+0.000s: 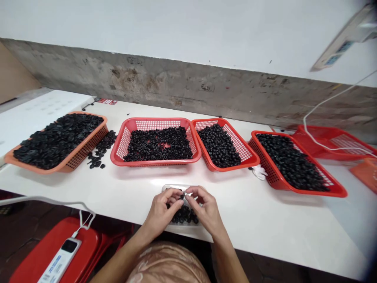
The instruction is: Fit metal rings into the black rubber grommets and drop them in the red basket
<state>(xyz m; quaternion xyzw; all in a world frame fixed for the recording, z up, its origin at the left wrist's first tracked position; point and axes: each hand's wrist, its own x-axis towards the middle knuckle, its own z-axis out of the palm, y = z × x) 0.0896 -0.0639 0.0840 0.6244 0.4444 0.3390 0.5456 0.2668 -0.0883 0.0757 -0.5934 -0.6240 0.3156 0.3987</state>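
My left hand (pixel 164 208) and my right hand (pixel 207 209) meet fingertip to fingertip near the table's front edge. Pinched in the left fingers is a small black part (pixel 182 196). The right thumb and forefinger are closed against it, with a tiny pale glint between the fingertips; what the right hand grips is too small to make out. Below both hands lies a shallow whitish tray (pixel 165 187) holding loose black ring-shaped parts (pixel 185 215). The hands partly cover this tray.
Beyond the hands stand an orange basket (pixel 85 151), a pinkish-red basket (pixel 156 162), a red basket (pixel 250 162) and another red basket (pixel 269 173), all holding black parts. Loose parts (pixel 103 146) lie between baskets. A white glove-like bundle (pixel 259 172) and a red stool (pixel 63 243) are nearby.
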